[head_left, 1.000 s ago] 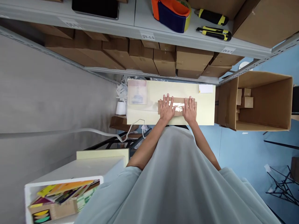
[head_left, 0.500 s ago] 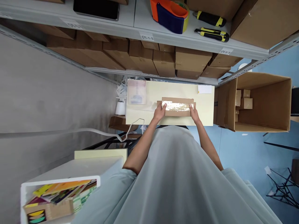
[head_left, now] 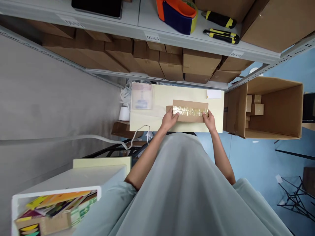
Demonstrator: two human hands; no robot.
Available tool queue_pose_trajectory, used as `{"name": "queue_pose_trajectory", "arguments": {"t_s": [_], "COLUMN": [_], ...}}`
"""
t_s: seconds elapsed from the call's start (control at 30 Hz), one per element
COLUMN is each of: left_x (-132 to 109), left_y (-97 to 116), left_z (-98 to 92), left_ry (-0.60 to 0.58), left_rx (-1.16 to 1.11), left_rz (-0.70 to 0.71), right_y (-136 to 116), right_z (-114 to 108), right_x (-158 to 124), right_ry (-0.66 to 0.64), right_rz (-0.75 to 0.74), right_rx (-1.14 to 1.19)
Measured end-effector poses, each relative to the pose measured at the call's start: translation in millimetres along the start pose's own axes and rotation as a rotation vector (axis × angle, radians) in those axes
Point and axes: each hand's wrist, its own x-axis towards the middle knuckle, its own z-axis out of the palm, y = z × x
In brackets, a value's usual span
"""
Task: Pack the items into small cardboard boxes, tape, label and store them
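A flat brown cardboard box (head_left: 190, 118) with a shiny strip of clear tape along its middle is held over the pale yellow table (head_left: 150, 124). My left hand (head_left: 170, 120) grips its left end, thumb on top and fingers mostly hidden beneath. At the right end my right hand (head_left: 209, 120) is closed on it the same way. Beyond the box's left edge a brown cardboard flap or second piece shows; I cannot tell whether it is part of the same box.
A large open carton (head_left: 283, 121) with several small boxes stands right of the table. Above runs a grey shelf (head_left: 172, 37) carrying a tape dispenser (head_left: 178, 16), two utility knives (head_left: 221, 36) and cartons. A clear plastic packet (head_left: 142, 96) and white label (head_left: 214, 94) lie on the table.
Both hands have shifted slightly right with the box, the right hand more. The box now sits slightly tilted, its right side lower. The whole view has drifted a little.
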Motion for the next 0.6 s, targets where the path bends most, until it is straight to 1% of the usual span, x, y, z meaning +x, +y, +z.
{"name": "queue_pose_trajectory", "arguments": {"t_s": [0.1, 0.23, 0.3, 0.33, 0.4, 0.47, 0.53, 0.6], "left_x": [-11, -32, -41, -44, -46, -42, -36, -29], "left_y": [29, 69, 81, 84, 84, 74, 59, 37], "left_z": [5.0, 19.2, 23.9, 24.7, 22.4, 15.0, 3.8, -8.8], "left_ry": [-0.007, -0.03, -0.048, -0.052, -0.044, -0.001, 0.065, 0.134], "left_rx": [-0.013, -0.018, -0.031, -0.045, -0.089, -0.141, -0.179, -0.195], "left_rz": [0.105, 0.291, 0.368, 0.396, 0.434, 0.455, 0.448, 0.406], "right_y": [-13, -26, -32, -36, -44, -52, -56, -55], "right_z": [-31, -74, -91, -97, -104, -102, -90, -70], "right_x": [-8, -29, -39, -43, -48, -48, -45, -40], "right_ry": [0.086, 0.268, 0.346, 0.371, 0.384, 0.378, 0.356, 0.306], "right_rz": [0.042, 0.115, 0.119, 0.102, 0.036, -0.033, -0.082, -0.112], "right_rx": [0.021, 0.045, 0.065, 0.068, 0.042, -0.023, -0.083, -0.1]}}
